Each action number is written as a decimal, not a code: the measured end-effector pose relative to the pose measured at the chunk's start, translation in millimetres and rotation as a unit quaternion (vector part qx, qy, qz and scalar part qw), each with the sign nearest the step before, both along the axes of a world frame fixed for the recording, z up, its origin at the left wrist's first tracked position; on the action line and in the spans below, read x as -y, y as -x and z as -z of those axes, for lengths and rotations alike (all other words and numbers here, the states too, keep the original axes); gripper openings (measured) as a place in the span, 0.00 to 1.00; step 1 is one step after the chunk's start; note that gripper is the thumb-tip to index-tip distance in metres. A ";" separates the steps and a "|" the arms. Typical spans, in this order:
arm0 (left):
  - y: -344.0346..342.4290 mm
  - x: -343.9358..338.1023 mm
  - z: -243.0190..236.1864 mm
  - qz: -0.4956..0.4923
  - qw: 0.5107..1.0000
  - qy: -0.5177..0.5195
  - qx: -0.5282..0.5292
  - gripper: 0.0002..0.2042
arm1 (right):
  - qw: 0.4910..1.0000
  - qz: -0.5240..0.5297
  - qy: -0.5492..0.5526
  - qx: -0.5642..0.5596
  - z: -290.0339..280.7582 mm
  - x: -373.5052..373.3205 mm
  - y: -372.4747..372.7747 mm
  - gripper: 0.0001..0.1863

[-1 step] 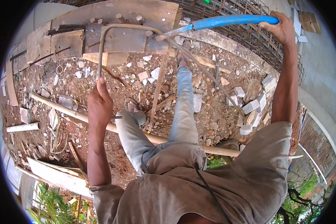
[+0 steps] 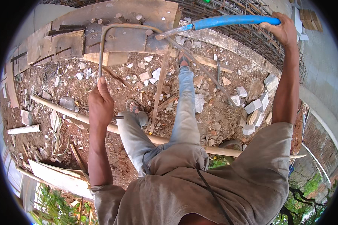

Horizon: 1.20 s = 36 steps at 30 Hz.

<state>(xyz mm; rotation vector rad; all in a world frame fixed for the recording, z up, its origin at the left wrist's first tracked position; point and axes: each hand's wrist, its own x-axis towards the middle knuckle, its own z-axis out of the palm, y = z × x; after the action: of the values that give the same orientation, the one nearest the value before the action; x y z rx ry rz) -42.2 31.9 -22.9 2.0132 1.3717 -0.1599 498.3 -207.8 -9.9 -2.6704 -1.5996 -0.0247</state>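
A long steel rod (image 2: 133,26), bent into a hook shape, has its short leg in my left hand (image 2: 101,98), the fingers wrapped round it. A short end of metal pokes out beside that wrist. From the upper bend the rod's long part slopes down to the right over the rubble. Far to the right, my right hand (image 2: 283,30) is closed round the end of a bar with a blue sleeve (image 2: 233,21), a bending lever by its look. Its bare metal tip meets the rod at the bend; how they engage is too small to tell.
Worn wooden boards (image 2: 139,11) with short pegs lie at the far side. Behind them on the right is a stack of rebar cages (image 2: 251,37). Broken blocks (image 2: 253,107) and rubble cover the ground, and a long pole (image 2: 71,112) lies across near my legs.
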 end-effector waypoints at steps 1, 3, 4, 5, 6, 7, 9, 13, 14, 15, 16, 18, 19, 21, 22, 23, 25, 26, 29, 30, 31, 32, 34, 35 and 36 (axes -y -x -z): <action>-1.7 -2.2 1.6 -0.004 1.000 -0.008 0.001 0.35 | 1.000 0.026 -0.007 0.014 0.1 5.7 9.0 0.52; -2.6 -4.9 2.3 -0.002 1.000 0.002 -0.015 0.36 | 0.997 0.041 -0.044 0.041 -1.2 22.1 36.4 0.43; -2.4 -5.2 3.0 0.003 1.000 -0.017 -0.010 0.36 | 0.996 0.028 -0.064 0.057 -2.1 26.8 49.4 0.40; -1.7 -6.0 3.9 0.006 1.000 -0.016 -0.005 0.36 | 0.995 0.047 -0.054 0.065 -5.4 31.8 61.3 0.44; -0.7 -5.9 5.8 0.000 1.000 0.003 0.005 0.37 | 0.995 0.065 -0.052 0.050 -9.5 35.7 71.2 0.44; 1.3 -7.0 7.1 0.003 1.000 0.017 -0.003 0.38 | 0.994 0.090 -0.039 0.039 -12.0 42.7 84.6 0.44; 5.8 -8.6 11.9 0.005 1.000 0.025 -0.013 0.38 | 0.984 0.090 -0.115 0.102 -10.9 47.5 104.4 0.44; 13.0 -19.0 16.1 -0.010 0.994 0.097 0.042 0.34 | 0.983 0.171 -0.024 0.060 -18.7 53.5 117.6 0.44; 12.0 -19.5 13.6 -0.034 0.986 0.156 0.049 0.33 | 0.985 0.153 -0.041 0.068 -19.9 54.0 118.4 0.43; 11.5 -19.8 6.4 -0.059 0.985 0.164 -0.002 0.31 | 0.985 0.149 -0.042 0.078 -20.1 54.1 118.9 0.43; 6.2 -12.9 0.7 0.006 0.997 -0.001 0.077 0.30 | 0.984 0.148 -0.039 0.087 -20.1 54.3 118.7 0.43; -17.2 9.7 -10.0 0.092 0.916 -0.322 0.221 0.28 | 0.983 0.147 -0.069 0.083 -18.8 54.3 116.9 0.43; -27.8 24.7 -18.5 0.187 0.886 -0.319 0.281 0.25 | 0.983 0.158 -0.059 0.071 -17.6 54.7 116.1 0.43; -61.3 59.6 -21.0 0.459 0.793 -0.148 0.373 0.23 | 0.985 0.154 -0.053 0.053 -15.9 56.4 113.7 0.43; -86.9 78.9 -14.4 0.530 0.740 -0.124 0.395 0.22 | 0.984 0.167 -0.040 0.047 -15.3 57.5 112.5 0.43; -106.5 84.4 -5.9 0.572 0.728 -0.136 0.354 0.23 | 0.985 0.152 -0.061 0.054 -14.6 59.2 111.8 0.44; -122.4 86.2 8.1 0.623 0.716 -0.115 0.293 0.24 | 0.983 0.149 -0.079 0.072 -12.5 62.6 112.3 0.44; -124.5 87.3 14.0 0.636 0.717 -0.086 0.270 0.25 | 0.982 0.157 -0.076 0.074 -11.3 65.6 114.8 0.45; -113.4 82.0 22.9 0.619 0.728 -0.039 0.292 0.25 | 0.979 0.193 -0.031 0.066 -11.1 79.9 132.9 0.47; -111.1 77.5 24.5 0.606 0.726 -0.037 0.323 0.24 | 0.976 0.186 -0.056 0.101 -7.1 84.0 144.0 0.48; -108.0 73.5 25.1 0.615 0.718 -0.042 0.324 0.24 | 0.968 0.211 -0.052 0.121 -4.2 87.5 155.3 0.48; -103.0 69.4 24.7 0.622 0.710 -0.039 0.327 0.23 | 0.970 0.189 -0.072 0.133 -2.5 91.8 168.6 0.48; -97.9 58.9 25.2 0.646 0.691 -0.043 0.321 0.23 | 0.962 0.226 -0.068 0.136 -3.1 98.5 194.8 0.47; -93.9 54.3 25.5 0.661 0.682 -0.039 0.309 0.23 | 0.959 0.260 -0.048 0.106 -4.6 102.6 211.0 0.45; -91.1 49.8 26.5 0.677 0.672 -0.032 0.299 0.22 | 0.949 0.292 -0.050 0.107 -5.1 104.3 226.3 0.44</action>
<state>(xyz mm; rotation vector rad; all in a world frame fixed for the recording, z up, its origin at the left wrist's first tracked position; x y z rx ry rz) 49.0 -17.9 -49.4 2.3813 -0.7101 -0.0665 272.0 -312.1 -4.9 -3.0255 -0.7492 -0.4065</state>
